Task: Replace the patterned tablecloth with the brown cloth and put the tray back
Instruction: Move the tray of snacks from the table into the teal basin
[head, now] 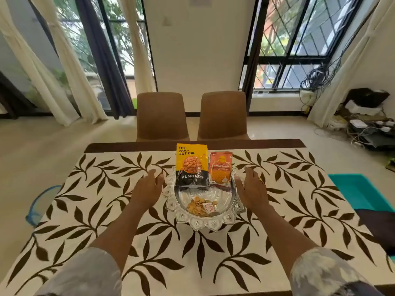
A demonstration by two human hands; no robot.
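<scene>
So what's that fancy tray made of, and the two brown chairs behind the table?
The tray looks like silvery metal, or perhaps clear glass: its scalloped, embossed rim glints and the middle mirrors the light. The chairs have smooth, matte brown shells with no seams showing, so moulded plastic or a leather-like covering; the picture can't settle which.
</scene>
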